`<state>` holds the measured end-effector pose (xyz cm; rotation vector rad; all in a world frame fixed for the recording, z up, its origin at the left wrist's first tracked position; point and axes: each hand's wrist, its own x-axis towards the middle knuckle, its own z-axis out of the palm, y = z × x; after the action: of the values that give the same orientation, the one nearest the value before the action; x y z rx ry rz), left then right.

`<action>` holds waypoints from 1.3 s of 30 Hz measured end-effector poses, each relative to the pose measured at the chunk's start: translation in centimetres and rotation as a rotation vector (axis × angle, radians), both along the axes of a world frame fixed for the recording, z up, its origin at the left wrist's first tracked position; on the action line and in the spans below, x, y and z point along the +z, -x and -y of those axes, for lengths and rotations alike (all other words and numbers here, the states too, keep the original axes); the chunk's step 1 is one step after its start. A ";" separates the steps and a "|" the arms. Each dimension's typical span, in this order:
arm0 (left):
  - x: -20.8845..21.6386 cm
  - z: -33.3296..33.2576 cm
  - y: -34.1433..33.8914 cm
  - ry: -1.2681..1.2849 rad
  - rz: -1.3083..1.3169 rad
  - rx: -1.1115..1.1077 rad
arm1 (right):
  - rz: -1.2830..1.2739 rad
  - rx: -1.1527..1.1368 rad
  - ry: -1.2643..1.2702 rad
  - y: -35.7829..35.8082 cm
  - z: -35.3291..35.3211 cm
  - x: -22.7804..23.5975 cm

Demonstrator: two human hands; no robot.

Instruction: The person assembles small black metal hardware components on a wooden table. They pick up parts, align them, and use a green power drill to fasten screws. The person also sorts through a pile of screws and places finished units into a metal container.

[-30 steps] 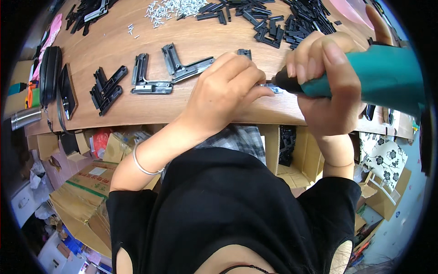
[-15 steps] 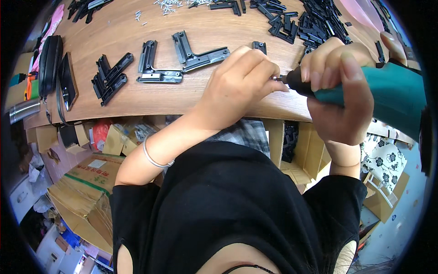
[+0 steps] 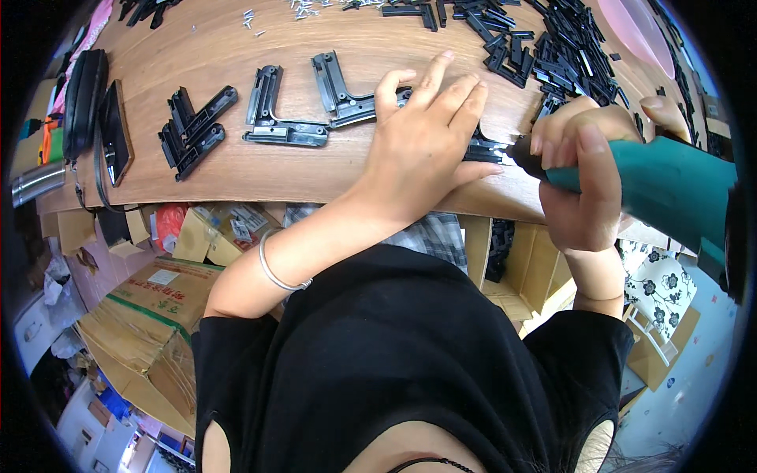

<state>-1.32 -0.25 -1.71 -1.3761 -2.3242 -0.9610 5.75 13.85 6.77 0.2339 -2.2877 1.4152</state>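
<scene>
Head view, left hand flat on bracket, right hand gripping driver

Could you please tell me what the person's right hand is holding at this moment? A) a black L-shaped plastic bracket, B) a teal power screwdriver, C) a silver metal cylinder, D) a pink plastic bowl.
B: the right hand is wrapped around the teal power screwdriver, its dark tip aimed at the small black plastic part that the left hand presses flat on the wooden table.
</scene>
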 end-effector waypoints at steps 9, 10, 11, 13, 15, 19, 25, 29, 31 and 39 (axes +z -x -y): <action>0.1 -0.3 -0.4 0.036 0.091 0.034 | 0.097 -0.003 0.009 0.3 0.2 0.0; 0.2 -0.3 -0.3 0.036 0.099 0.022 | 0.092 0.011 0.048 0.4 0.2 0.0; 0.2 -0.3 -0.3 0.036 0.107 0.010 | 0.084 0.033 0.099 0.6 0.1 0.0; 0.4 -0.3 -0.3 0.060 0.102 0.012 | 0.057 0.136 0.279 0.8 -0.3 0.2; 0.6 -0.4 -0.6 0.108 0.077 0.038 | 0.045 0.266 0.472 0.9 -0.9 0.8; 2.0 0.3 1.4 -0.025 0.074 0.056 | -0.090 -0.022 0.571 0.3 -2.4 0.9; 2.3 2.8 17.0 0.080 0.026 0.294 | -0.163 -0.206 0.563 -1.5 -3.7 1.0; 0.6 2.9 18.3 0.111 0.017 0.407 | -0.190 -0.236 0.500 -2.1 -4.2 0.5; 0.5 3.2 18.1 0.068 0.143 0.457 | -0.184 -0.239 0.446 -2.0 -4.4 0.2; 3.9 -1.9 7.4 -0.083 0.473 -0.078 | -0.190 -0.214 0.583 -2.2 -4.1 1.6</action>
<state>-8.69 1.67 2.19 -1.3272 -2.5275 -1.5297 7.94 18.00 8.38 -0.0565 -1.6108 1.7779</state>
